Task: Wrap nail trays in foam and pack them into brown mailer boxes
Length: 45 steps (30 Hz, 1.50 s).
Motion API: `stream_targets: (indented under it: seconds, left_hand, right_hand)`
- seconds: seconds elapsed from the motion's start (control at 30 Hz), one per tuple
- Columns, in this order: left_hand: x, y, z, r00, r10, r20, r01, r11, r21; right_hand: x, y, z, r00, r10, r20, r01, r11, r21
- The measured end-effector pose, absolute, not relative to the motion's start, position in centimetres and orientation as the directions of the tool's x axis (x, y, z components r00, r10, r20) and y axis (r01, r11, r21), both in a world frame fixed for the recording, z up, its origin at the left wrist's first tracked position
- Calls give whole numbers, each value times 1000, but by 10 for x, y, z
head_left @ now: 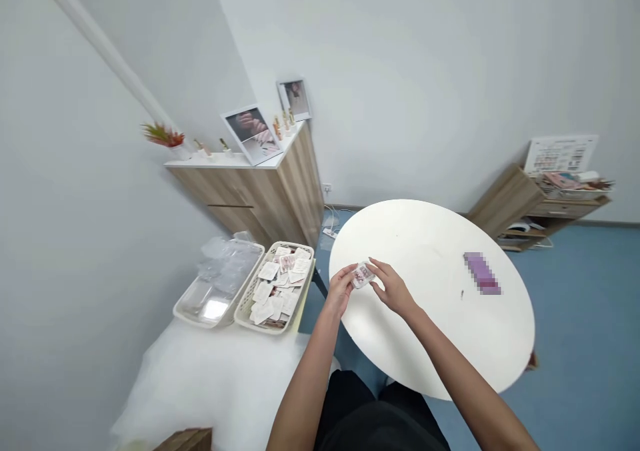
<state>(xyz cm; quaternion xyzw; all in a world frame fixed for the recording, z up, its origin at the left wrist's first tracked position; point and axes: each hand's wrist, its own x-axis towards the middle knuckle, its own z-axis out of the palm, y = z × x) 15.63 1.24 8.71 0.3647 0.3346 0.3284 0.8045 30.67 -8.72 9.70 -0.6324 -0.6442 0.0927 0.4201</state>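
We look down on two bare hands brought together over a round white table (425, 251): the left hand (340, 289) and the right hand (393, 289) grip a small printed packet (362, 275) between their fingers, near the table's edge. Its face shows pinkish shapes, but the fingers cover part of it and we can't read any writing. Farther across the smooth tabletop lies a purple block (482, 273) (pixelated, so its shape and any label stay hidden from us).

To the left, a white perforated plastic basket (309, 264) is heaped with flat paper packets. It stands just beside a clear plastic tray (187, 313) of crumpled transparent film, with gauzy white fabric (210, 384) bunched in front of both. Beyond them, a wood-grain cabinet (240, 201) with a white top carries small bottles (283, 125) and a framed photo of hands (249, 134). At the far right, a wooden shelf unit (565, 207) holds a printed chart (561, 155), its text too small for us to read.
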Motion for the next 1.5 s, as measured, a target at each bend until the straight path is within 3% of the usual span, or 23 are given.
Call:
stream_targets:
  seconds: [0.07,0.13,0.2,0.27,0.53,0.67,0.8,0.93,1.07,1.3,1.5]
  left_hand:
    - [173,-3,88,625,725,-290,-115,453,884]
    - [187,-23,89,649,737,-189,25,227,974]
    - [197,-43,88,680,733,-18,87,-56,995]
    - [208,-63,84,720,689,86,90,-216,972]
    - [248,-98,54,702,710,47,-50,-17,999]
    - [263,-102,32,726,675,133,-19,-174,985]
    - [273,-103,3,712,683,164,167,-392,905]
    - [262,-109,-21,706,709,10,463,-471,751]
    - [221,-120,-31,712,702,-14,530,-524,667]
    - [137,-118,-30,468,884,-17,617,-313,722]
    - [91,-109,-16,212,977,-8,493,-100,864]
  right_hand:
    - [327,-110,97,105,864,493,840,188,-508]
    - [347,-131,94,97,858,505,881,162,-444]
    - [364,-151,88,125,873,471,889,111,-443]
    - [378,-170,80,159,896,414,878,64,-475]
    - [414,-217,48,183,955,233,834,-25,-552]
    - [419,-217,33,119,961,250,839,37,-542]
    - [425,-201,2,130,963,236,864,7,-503]
    - [433,-186,-41,123,957,263,908,-1,-419]
    - [432,-188,-83,119,960,253,932,-20,-362]
    - [436,-170,-112,66,970,235,960,3,-281]
    - [421,-118,-85,157,975,159,971,-123,-205]
